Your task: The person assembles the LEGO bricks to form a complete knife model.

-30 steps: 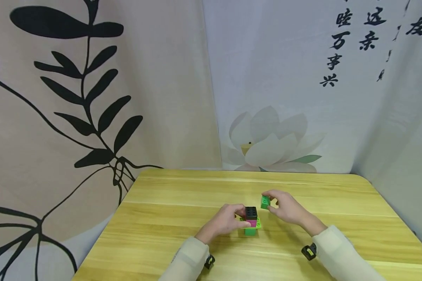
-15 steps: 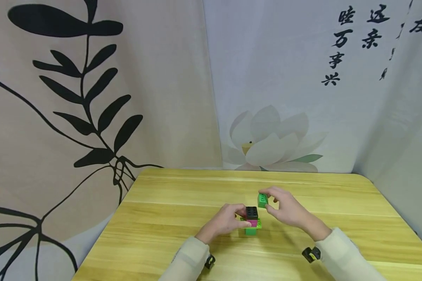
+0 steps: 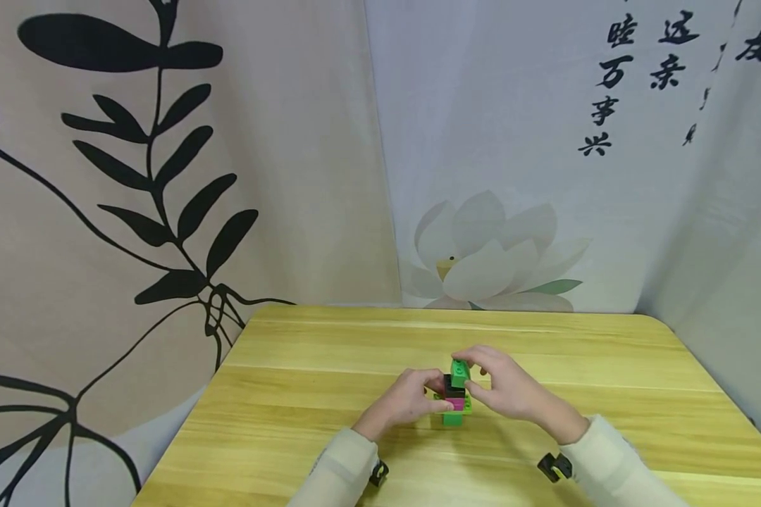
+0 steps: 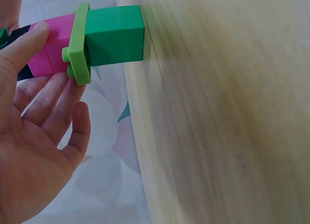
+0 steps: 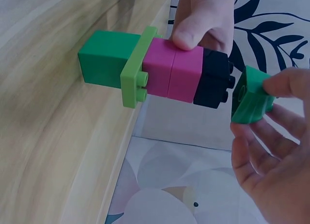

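A stack of toy building bricks stands upright on the wooden table (image 3: 330,352). From the bottom up it has a green brick (image 5: 106,59), a lime plate (image 5: 131,83), two pink bricks (image 5: 172,71) and a black brick (image 5: 211,78) with bare studs. My left hand (image 3: 402,400) grips the stack at the pink bricks, thumb on the near side. Between thumb and fingers, my right hand (image 3: 514,386) pinches a green sloped brick (image 5: 253,95). Its hollow underside faces the black studs across a small gap in the right wrist view.
Behind the table's far edge hangs a pale cloth backdrop (image 3: 317,155) printed with dark leaves, a lotus and characters. Each sleeve has a small black device (image 3: 554,466) at the wrist.
My right hand has carried the green sloped brick leftward, from beside the stack to over the black brick. The left hand has kept its grip on the stack.
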A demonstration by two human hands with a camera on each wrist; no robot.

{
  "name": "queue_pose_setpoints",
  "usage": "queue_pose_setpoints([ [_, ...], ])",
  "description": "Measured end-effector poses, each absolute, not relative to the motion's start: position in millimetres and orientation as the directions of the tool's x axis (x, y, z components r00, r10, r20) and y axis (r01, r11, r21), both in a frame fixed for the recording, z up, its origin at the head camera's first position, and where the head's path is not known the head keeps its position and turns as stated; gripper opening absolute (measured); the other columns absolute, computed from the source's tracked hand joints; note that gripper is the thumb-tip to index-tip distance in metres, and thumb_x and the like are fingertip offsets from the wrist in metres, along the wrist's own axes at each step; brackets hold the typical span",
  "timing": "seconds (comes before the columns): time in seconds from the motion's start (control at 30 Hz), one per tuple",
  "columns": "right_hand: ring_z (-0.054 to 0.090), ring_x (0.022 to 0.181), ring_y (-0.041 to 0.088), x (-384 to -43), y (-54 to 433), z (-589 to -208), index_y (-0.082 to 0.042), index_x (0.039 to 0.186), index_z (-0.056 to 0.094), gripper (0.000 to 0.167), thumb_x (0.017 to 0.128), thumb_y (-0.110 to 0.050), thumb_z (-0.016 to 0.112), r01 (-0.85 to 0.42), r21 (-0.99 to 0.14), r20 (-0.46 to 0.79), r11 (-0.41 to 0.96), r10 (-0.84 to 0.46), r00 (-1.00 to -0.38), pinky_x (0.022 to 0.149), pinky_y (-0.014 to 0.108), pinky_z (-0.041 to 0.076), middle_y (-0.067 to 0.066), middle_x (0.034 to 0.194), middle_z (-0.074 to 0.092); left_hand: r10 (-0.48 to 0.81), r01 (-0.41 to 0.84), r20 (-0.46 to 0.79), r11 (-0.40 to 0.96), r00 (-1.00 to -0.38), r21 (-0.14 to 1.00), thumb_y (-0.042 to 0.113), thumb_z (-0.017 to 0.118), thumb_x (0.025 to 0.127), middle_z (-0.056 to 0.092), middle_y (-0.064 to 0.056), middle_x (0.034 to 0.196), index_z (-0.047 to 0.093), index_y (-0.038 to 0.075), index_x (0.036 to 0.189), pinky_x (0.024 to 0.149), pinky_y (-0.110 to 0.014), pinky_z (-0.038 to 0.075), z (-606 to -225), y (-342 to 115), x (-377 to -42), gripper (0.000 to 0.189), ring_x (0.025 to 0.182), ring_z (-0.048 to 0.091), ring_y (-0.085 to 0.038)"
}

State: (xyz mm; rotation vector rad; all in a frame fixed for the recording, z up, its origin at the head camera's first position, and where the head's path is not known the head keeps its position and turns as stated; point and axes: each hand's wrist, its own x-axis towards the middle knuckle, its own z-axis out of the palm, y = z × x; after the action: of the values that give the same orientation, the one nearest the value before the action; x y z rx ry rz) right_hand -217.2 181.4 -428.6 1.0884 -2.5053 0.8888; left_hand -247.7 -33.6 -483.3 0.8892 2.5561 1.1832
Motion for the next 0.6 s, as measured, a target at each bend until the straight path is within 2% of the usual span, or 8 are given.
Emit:
queue_pose_setpoints([
  [0.6, 0.055, 0.092, 0.009, -217.6, 173.8, -432.1, -0.006, 0.119, 0.059, 0.036, 0.085, -0.008, 0.069, -0.699, -0.470, 0.411, 0.539, -0.567, -0.714, 0.070, 0.027, 0.049, -0.005, 0.109, 0.061, 0.591, 0.452, 0.096, 0.491, -0.801, 0.744, 0.033, 0.075, 0.081, 0.066, 0.017, 0.088, 0.066, 0.024, 0.096, 0.077, -0.024, 0.048, -484.3, -34.2, -247.2, 0.020, 0.083, 0.059, 0.001],
])
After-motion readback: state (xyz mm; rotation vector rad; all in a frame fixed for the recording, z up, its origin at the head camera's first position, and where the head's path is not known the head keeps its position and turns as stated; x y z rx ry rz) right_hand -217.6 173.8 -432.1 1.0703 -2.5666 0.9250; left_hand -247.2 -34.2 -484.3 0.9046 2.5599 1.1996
